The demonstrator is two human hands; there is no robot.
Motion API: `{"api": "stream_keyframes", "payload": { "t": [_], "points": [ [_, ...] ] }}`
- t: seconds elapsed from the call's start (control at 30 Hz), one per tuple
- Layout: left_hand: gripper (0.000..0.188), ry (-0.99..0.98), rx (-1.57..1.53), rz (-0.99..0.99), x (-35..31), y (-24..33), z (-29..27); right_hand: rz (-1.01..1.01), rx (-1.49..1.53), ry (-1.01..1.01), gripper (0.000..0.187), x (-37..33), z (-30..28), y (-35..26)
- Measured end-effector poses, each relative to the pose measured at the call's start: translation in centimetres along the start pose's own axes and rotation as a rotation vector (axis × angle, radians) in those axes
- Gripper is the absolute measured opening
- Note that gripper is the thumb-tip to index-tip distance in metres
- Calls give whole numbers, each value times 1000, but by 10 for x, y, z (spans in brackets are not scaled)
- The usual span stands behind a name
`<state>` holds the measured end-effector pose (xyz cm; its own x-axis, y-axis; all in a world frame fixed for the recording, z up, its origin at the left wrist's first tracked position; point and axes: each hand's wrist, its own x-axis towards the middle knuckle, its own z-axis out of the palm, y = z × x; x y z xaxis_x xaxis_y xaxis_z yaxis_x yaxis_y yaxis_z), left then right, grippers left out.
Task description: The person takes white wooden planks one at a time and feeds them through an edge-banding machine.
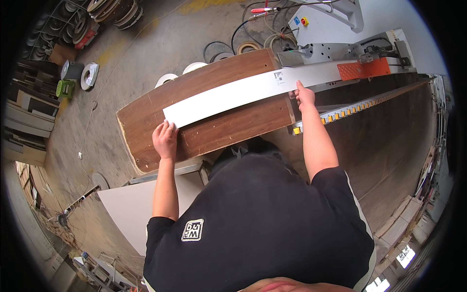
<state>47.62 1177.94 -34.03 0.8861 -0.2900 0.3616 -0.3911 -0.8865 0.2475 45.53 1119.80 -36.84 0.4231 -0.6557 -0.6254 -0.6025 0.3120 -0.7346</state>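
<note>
Long white panel strip (233,95), judged stiff, light, smooth-faced, laid lengthwise along brown wooden worktop (146,112); left hand (166,139) flat, fingers spread on its near-left end, right hand (305,95) pressed at worktop's right edge; best held at both ends.

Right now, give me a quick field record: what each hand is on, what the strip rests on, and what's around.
Left hand: fingers on the near end of the white strip
Right hand: pressing the strip's near edge, close to the machine
Strip: long, flat, lying on the brown wooden board
Strip's far end: runs into the machine beside the orange guard
Floor: rolls of edge tape to the left, cables behind the board
</note>
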Motion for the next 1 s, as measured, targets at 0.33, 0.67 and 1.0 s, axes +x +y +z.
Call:
{"api": "stream_keyframes", "payload": {
  "t": [0.33, 0.67, 1.0],
  "points": [
    [32, 3, -2, 100, 24, 75, 25, -81, -251, 2, 49, -42, 35, 7],
    [27, -111, -321, 121, 44, 127, 45, -49, -187, -346, 38, -133, 130, 44],
    [18, -443, -1039, -456, 3, 153, 65, -27, -81, -173, 37, -90, 76, 24]
  ]
}}
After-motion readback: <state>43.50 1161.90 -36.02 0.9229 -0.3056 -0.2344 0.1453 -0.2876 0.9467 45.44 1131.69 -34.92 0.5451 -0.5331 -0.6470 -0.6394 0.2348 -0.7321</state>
